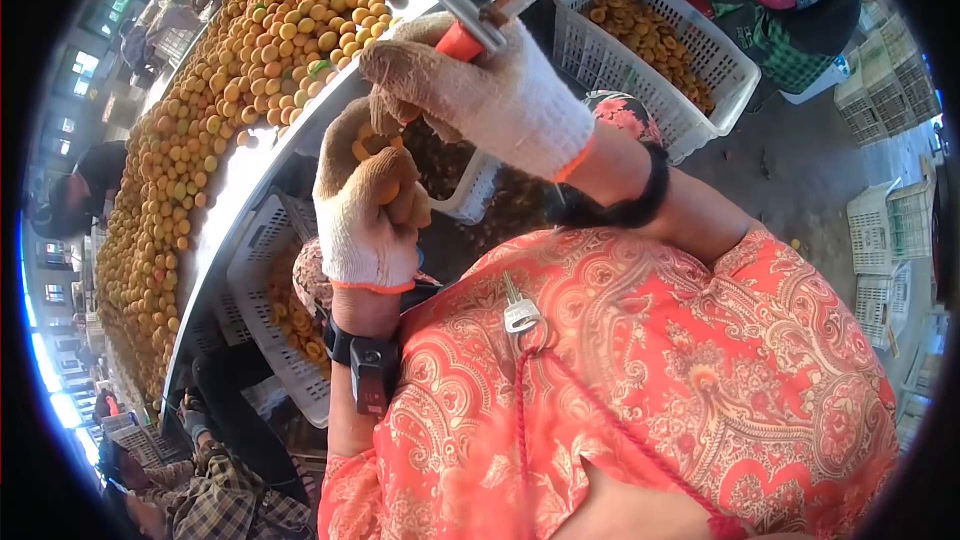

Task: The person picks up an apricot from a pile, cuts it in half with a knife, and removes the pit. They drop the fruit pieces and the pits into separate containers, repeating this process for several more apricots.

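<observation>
My left hand [365, 205], in a white knit glove with brown-coated fingers, is closed around a cut apricot [370, 145], whose orange edge shows between the fingers. Just above it, my right hand [490, 90] wears a matching glove and grips the red handle of a knife [462, 42]. Its metal blade points up and away from me. The right fingertips hang close over the left hand's fingers and partly hide the fruit. Below both hands, a white container [480, 188] holds dark small pieces, partly covered by the gloves.
Whole apricots [290, 40] are heaped along a metal table [235, 185] at the left. White crates of apricot halves stand at the upper right [735, 105] and lower left [255, 270]. Co-workers sit nearby. Stacked crates [880, 80] line the right side.
</observation>
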Motion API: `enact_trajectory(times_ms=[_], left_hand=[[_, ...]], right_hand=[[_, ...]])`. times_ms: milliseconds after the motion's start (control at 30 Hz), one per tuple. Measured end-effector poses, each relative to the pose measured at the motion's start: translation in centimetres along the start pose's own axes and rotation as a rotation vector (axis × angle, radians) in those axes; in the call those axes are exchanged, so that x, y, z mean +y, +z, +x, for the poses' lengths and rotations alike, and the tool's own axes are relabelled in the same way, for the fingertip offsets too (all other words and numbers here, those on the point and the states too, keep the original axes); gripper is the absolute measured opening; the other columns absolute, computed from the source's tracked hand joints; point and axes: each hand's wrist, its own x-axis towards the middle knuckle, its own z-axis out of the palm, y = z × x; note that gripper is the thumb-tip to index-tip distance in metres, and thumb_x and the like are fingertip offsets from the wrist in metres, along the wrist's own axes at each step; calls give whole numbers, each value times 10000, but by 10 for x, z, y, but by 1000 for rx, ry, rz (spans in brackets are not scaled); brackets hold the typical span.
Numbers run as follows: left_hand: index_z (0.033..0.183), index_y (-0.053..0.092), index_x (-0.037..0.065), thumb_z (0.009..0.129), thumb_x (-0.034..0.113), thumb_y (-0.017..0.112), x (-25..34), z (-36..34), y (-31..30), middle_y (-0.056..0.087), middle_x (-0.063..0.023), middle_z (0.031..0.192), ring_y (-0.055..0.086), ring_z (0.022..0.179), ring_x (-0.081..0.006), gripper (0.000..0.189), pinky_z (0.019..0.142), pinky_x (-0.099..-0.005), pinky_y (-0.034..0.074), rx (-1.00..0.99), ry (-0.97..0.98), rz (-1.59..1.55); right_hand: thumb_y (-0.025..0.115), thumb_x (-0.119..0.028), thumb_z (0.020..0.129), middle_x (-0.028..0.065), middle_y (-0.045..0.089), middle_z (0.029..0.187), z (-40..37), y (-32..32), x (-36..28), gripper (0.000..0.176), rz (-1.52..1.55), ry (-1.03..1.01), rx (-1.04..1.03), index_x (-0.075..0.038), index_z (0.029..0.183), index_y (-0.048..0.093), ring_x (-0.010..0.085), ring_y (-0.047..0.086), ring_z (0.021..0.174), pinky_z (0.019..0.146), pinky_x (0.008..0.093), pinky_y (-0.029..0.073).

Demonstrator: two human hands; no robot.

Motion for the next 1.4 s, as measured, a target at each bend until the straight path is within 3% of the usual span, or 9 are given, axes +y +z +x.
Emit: enact_trajectory(times_ms=[233,300,500,567,700,1000,1100,1333,1400], left_hand=[[1229,554,42,895,13,583,-7,1,4,508,-19,743,338,467,-51,337,410,-210,280,57,-58,-25],[1229,554,43,897,13,581,-7,5,5,495,-15,732,334,466,-52,335,412,-209,273,59,-77,-69],[1267,549,72,927,20,548,-29,44,-9,535,2,767,358,488,-48,344,442,-205,290,-141,-97,-173],[1211,586,62,922,63,581,-42,65,-19,577,-28,783,438,486,-88,289,431,-233,358,-86,-109,139],[1045,644,65,919,225,635,-58,93,-41,580,-47,760,502,518,-154,204,439,-286,419,9,-394,317],[780,607,102,996,558,485,-17,93,-67,439,16,550,311,395,-119,519,412,-293,266,286,-486,316],[689,593,104,949,663,483,-19,91,-63,587,-57,642,504,475,-179,626,385,-312,330,208,-606,354],[831,611,53,922,311,640,2,72,-70,561,-53,700,449,472,-144,275,418,-284,341,104,-457,508],[859,629,52,881,192,651,28,50,-85,499,-22,661,395,457,-107,143,426,-276,325,249,-327,437]], right_hand=[[671,-319,958,40,662,629,-2,2,25,384,234,30,31,-14,724,667,61,563,566,469,271,419],[609,-356,994,53,663,752,-2,-4,27,349,490,276,4,-106,751,599,65,496,520,420,210,328],[596,-360,996,111,676,785,14,-12,67,304,891,625,307,-107,829,574,134,494,447,364,244,336],[605,-352,987,129,672,748,22,-19,92,296,1092,665,377,-81,871,578,180,552,458,361,285,403],[647,-333,960,129,680,776,56,-27,115,305,815,440,550,-44,864,625,210,630,526,433,321,517],[644,-290,949,68,696,812,32,-30,138,219,622,683,370,-73,948,675,184,644,560,485,314,527],[653,-308,941,58,700,818,27,-21,136,235,613,697,361,-77,912,679,177,645,569,490,316,518],[693,-245,910,50,671,780,17,-28,108,184,452,631,375,-62,907,682,146,630,584,502,281,496],[702,-212,904,53,667,786,13,-35,108,159,425,630,386,-57,932,677,145,636,601,509,276,498]])
